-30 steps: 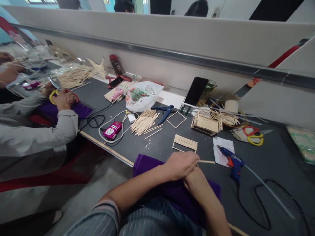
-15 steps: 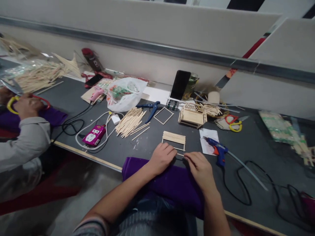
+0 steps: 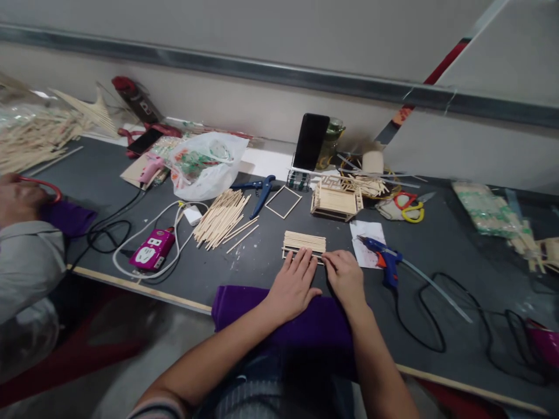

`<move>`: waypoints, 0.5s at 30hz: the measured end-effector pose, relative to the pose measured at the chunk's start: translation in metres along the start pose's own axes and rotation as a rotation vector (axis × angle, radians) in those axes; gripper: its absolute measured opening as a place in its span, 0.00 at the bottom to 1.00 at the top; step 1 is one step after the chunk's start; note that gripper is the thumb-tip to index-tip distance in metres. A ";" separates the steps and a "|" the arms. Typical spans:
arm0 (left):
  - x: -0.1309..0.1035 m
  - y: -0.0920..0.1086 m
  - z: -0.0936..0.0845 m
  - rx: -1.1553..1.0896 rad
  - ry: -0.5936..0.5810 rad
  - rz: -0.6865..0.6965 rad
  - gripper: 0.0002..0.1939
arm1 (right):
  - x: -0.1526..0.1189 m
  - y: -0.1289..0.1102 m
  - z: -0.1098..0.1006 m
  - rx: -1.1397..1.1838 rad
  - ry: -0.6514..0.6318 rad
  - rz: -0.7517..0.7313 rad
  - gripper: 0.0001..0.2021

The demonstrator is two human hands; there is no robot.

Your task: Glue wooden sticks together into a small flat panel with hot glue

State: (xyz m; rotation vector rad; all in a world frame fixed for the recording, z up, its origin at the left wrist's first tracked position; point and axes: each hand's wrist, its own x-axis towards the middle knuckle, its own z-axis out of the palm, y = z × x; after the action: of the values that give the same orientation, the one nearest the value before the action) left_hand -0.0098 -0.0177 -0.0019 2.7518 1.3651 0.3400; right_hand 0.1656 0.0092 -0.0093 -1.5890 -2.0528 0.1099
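Note:
A small panel of wooden sticks [image 3: 304, 240] lies on the dark table, its far part covered by sticks laid side by side on a frame. One more stick [image 3: 288, 250] rests across the frame nearer to me. My left hand [image 3: 294, 285] lies flat, fingers stretched out, with the tips on that stick and the near part of the frame. At the right end of the same stick, the fingers of my right hand [image 3: 345, 276] are pinched together. Under my wrists is a folded purple cloth [image 3: 240, 305]. The hands hide the panel's near edge in part.
Loose sticks [image 3: 222, 218], a blue cutter [image 3: 262, 198], a square stick frame [image 3: 283, 202] and a small stick-built model [image 3: 335, 201] sit beyond the panel. To the right are a blue glue gun [image 3: 386, 259] and its cord. Left, another person's hand [image 3: 21, 201] works beside a pink power socket [image 3: 152, 250].
Both hands have moved forward from the cloth's edge to the panel, bringing the stick onto the frame. My left hand has let go and flattened out. The view has shifted slightly.

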 end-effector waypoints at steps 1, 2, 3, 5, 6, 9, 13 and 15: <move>0.000 0.000 0.000 -0.005 -0.006 -0.005 0.36 | 0.000 0.000 0.001 -0.010 0.008 0.005 0.15; 0.000 0.000 0.000 -0.011 -0.012 -0.013 0.35 | 0.000 0.000 0.002 -0.016 0.016 0.010 0.15; 0.000 0.000 0.000 -0.018 -0.018 -0.021 0.35 | -0.001 0.000 0.002 -0.022 0.023 0.013 0.15; 0.001 0.000 -0.001 -0.031 -0.026 -0.031 0.34 | -0.001 0.001 0.004 -0.026 0.027 0.018 0.15; 0.001 0.000 -0.001 -0.035 -0.027 -0.033 0.34 | -0.001 0.001 0.004 -0.026 0.027 0.020 0.15; 0.001 0.000 -0.001 -0.042 -0.023 -0.030 0.33 | 0.000 0.001 0.006 -0.024 0.029 0.027 0.15; 0.001 -0.001 -0.001 -0.046 -0.028 -0.030 0.32 | 0.001 0.000 0.007 -0.017 0.028 0.047 0.14; 0.002 -0.001 0.000 -0.046 -0.031 -0.027 0.32 | 0.000 0.000 0.006 -0.018 0.035 0.074 0.14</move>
State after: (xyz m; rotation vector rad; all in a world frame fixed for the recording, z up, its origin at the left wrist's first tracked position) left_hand -0.0098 -0.0156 -0.0014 2.6878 1.3680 0.3220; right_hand 0.1627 0.0103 -0.0142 -1.6669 -1.9742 0.0895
